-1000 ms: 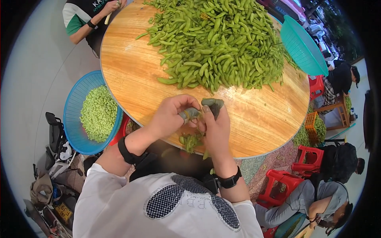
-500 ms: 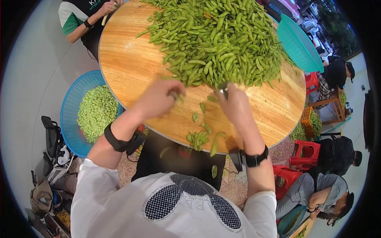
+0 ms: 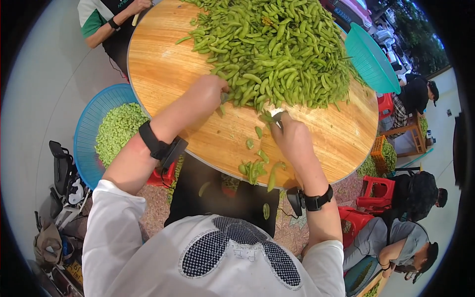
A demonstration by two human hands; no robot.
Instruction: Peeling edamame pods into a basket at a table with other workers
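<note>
A big heap of green bean pods (image 3: 282, 54) covers the far part of the round wooden table (image 3: 163, 64). My left hand (image 3: 210, 91) is at the heap's near left edge, fingers curled inward; what they grip is hidden. Just under its fingertips is a pod (image 3: 222, 109). My right hand (image 3: 293, 134), closed, holds a small dark tool (image 3: 278, 118) with a shiny part, its exact kind unclear. A green pod (image 3: 266, 117) lies against the tool's tip. Between my arms, a few loose pods and empty shells (image 3: 254, 171) rest near the table's front edge.
Left of the table stands a blue basket (image 3: 84, 143) with shelled beans (image 3: 116, 129). A teal basket (image 3: 371, 59) leans at the far right edge. Another person's arm (image 3: 106, 32) shows at far left. Red stools (image 3: 376, 190) and seated people are on the right.
My left hand has moved up and slightly right to the heap's edge. My right hand has stayed nearly in place, with a pod now at the tool's tip.
</note>
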